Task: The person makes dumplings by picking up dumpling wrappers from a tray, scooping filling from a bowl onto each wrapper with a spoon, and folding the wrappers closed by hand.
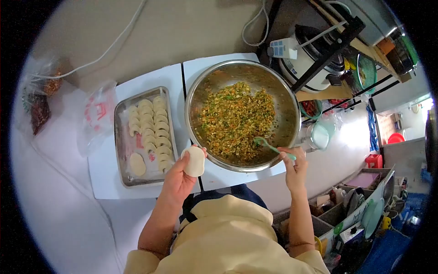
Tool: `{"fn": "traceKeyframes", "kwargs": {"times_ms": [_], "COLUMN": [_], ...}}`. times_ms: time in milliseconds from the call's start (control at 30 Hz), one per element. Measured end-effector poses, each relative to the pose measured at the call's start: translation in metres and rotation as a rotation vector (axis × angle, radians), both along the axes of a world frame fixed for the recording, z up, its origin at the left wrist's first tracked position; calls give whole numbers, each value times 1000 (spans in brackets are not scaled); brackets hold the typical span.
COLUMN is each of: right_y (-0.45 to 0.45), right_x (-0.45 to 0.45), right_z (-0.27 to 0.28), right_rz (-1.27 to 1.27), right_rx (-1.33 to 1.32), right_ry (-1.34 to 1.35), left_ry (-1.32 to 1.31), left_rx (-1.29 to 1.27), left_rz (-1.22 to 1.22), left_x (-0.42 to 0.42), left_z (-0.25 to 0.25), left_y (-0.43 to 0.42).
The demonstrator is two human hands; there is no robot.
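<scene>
A flat white dough wrapper rests in my left hand, held by the thumb and fingers between the tray and the bowl. My right hand grips the handle of a light green spoon at the bowl's lower right rim, and the spoon's head touches the filling. Chopped yellow, green and orange filling lies in a large steel bowl. Left of it, a metal tray holds rows of folded dumplings and one flat wrapper at its lower left.
Plastic bags lie left of the tray. A black-framed shelf with a white cooker stands at the upper right. Beyond the bowl is a clear container. Boxes and assorted items fill the lower right.
</scene>
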State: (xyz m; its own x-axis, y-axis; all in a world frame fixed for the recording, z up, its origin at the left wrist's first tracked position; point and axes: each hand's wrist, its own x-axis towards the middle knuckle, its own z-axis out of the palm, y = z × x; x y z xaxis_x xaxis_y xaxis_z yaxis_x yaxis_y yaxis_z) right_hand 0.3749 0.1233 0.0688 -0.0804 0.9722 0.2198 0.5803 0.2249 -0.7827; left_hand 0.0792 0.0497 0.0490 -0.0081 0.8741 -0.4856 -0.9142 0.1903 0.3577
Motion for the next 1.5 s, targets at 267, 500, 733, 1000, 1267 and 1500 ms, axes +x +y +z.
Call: {"fn": "traceKeyframes", "kwargs": {"times_ms": [267,500,733,1000,1267,1500], "right_y": [-9,-21,-38,-33,-28,-52], "right_x": [-5,-8,-20,-35,-39,-46], "right_z": [-1,-9,-18,-9,18,9], "right_rz": [103,176,18,-240,-199,166], "right_rx": [-58,-194,-461,-574,-368,128], "right_ry": [-83,190,617,940,1010,216], "left_ry": [-35,-29,-112,-110,-89,-134], "left_rx": [-21,-12,62,99,176,165], "left_rz": [-46,-51,-33,-43,-221,-215], "left_x": [8,8,7,11,39,64], "left_z": [1,7,9,6,-8,9], "left_y": [6,11,17,21,38,71]}}
